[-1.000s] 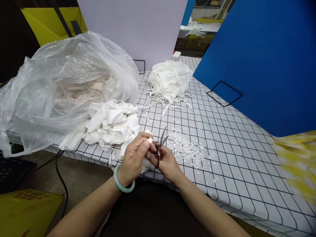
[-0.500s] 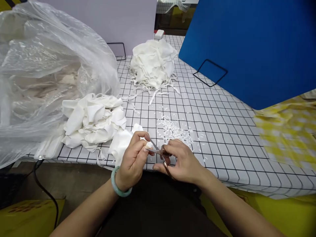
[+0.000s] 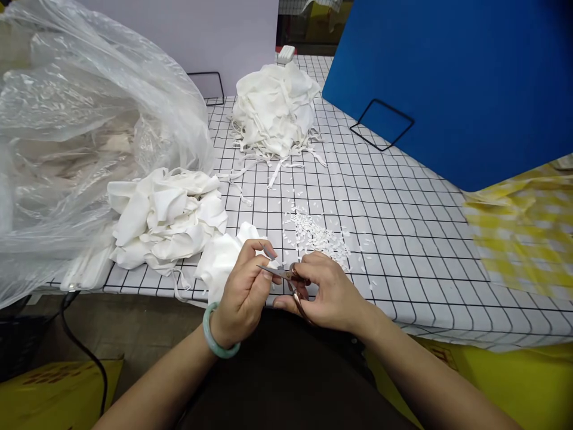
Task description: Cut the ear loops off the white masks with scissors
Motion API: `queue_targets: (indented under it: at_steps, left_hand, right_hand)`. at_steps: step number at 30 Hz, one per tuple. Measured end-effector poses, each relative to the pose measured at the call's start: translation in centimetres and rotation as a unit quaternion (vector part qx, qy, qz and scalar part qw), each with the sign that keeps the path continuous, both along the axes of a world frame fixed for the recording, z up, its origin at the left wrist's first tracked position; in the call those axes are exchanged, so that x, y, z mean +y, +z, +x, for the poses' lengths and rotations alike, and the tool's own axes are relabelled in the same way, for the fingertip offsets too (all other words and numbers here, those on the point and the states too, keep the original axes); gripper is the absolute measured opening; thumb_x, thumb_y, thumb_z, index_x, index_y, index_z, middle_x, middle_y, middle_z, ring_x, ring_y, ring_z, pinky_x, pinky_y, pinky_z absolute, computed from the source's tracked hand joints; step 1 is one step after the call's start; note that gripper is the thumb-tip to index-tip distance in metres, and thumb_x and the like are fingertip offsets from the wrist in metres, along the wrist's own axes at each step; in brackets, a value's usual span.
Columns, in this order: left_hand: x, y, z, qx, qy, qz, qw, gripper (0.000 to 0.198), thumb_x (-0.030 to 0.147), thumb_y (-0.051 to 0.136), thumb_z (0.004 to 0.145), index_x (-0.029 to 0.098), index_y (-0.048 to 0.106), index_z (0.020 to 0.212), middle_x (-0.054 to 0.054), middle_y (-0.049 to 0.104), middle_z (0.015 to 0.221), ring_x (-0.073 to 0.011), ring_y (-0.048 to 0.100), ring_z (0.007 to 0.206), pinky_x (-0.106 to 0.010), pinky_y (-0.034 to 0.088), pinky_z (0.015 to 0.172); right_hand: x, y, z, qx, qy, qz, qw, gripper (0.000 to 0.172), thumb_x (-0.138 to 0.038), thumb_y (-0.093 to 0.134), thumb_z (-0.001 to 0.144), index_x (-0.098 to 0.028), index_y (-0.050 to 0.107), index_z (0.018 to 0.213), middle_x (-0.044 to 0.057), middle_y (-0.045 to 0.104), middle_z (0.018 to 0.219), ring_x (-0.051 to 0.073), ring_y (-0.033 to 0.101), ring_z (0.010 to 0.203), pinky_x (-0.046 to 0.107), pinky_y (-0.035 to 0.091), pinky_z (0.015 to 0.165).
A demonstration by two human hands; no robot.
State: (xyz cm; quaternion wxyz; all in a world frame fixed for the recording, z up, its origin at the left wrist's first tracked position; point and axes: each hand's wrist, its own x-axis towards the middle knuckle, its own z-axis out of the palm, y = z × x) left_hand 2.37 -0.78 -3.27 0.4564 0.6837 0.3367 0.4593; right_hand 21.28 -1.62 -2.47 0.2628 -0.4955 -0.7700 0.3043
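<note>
My right hand [image 3: 329, 289] holds a small pair of scissors [image 3: 283, 273], its fingers in the handles and the blades pointing left. Pinched in my left hand [image 3: 248, 286], which has a green bangle at the wrist, is a white cloth piece [image 3: 220, 263]; most of it hangs behind the hand. The blades cross over at my left fingertips, and the exact spot they touch is hidden. Small white snippets [image 3: 316, 234] lie scattered on the table just beyond my hands.
A heap of white cloth pieces [image 3: 168, 218] lies at left, beside a large clear plastic bag [image 3: 102, 101]. Another white pile with straps [image 3: 275, 110] sits farther back on the checked tablecloth [image 3: 371, 221]. A blue board [image 3: 447, 89] and yellow checked cloth [image 3: 523, 233] are at right.
The scissors' blades have closed from apart to nearly together at my left fingertips. Both hands stay in almost the same place; the view has shifted slightly.
</note>
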Motion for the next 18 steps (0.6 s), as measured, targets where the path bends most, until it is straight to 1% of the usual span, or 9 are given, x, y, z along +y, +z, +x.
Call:
queue_targets:
  at_steps: [5, 10, 14, 18]
  left_hand:
    - [0.1, -0.2, 0.2, 0.003, -0.001, -0.001, 1.000, 0.029, 0.022, 0.039, 0.105, 0.018, 0.060, 0.085, -0.008, 0.050, 0.105, -0.0210, 0.050, 0.106, -0.033, 0.046, 0.090]
    - [0.2, -0.2, 0.8, 0.017, -0.010, -0.001, 1.000, 0.031, 0.022, 0.037, 0.105, 0.018, 0.061, 0.086, -0.008, 0.050, 0.106, -0.0208, 0.051, 0.107, -0.035, 0.047, 0.093]
    - [0.5, -0.3, 1.8, 0.040, -0.027, 0.013, 0.999, 0.031, 0.023, 0.037, 0.105, 0.018, 0.060, 0.085, -0.009, 0.051, 0.103, -0.0207, 0.052, 0.105, -0.033, 0.048, 0.088]
    - [0.8, -0.5, 3.0, 0.067, -0.062, 0.021, 0.996, 0.031, 0.023, 0.037, 0.105, 0.017, 0.059, 0.085, -0.010, 0.051, 0.104, -0.0210, 0.053, 0.103, -0.034, 0.049, 0.088]
  right_hand:
    - [-0.2, -0.3, 0.1, 0.001, -0.014, 0.021, 1.000, 0.054, -0.063, 0.067, 0.085, -0.020, 0.048, 0.057, -0.002, 0.055, 0.052, 0.012, 0.047, 0.053, 0.029, 0.039, 0.065]
    - [-0.7, -1.0, 0.5, -0.010, -0.031, 0.031, 0.999, 0.055, -0.062, 0.064, 0.087, -0.020, 0.046, 0.056, -0.002, 0.052, 0.051, 0.011, 0.045, 0.051, 0.027, 0.037, 0.063]
    - [-1.5, -1.9, 1.4, -0.021, -0.068, 0.031, 0.997, 0.056, -0.061, 0.063, 0.088, -0.020, 0.043, 0.056, -0.004, 0.048, 0.049, 0.010, 0.043, 0.050, 0.027, 0.037, 0.062]
    - [-2.6, -3.0, 2.6, -0.029, -0.120, 0.018, 0.992, 0.056, -0.061, 0.061, 0.089, -0.020, 0.040, 0.056, -0.004, 0.046, 0.049, 0.010, 0.040, 0.050, 0.027, 0.037, 0.062]
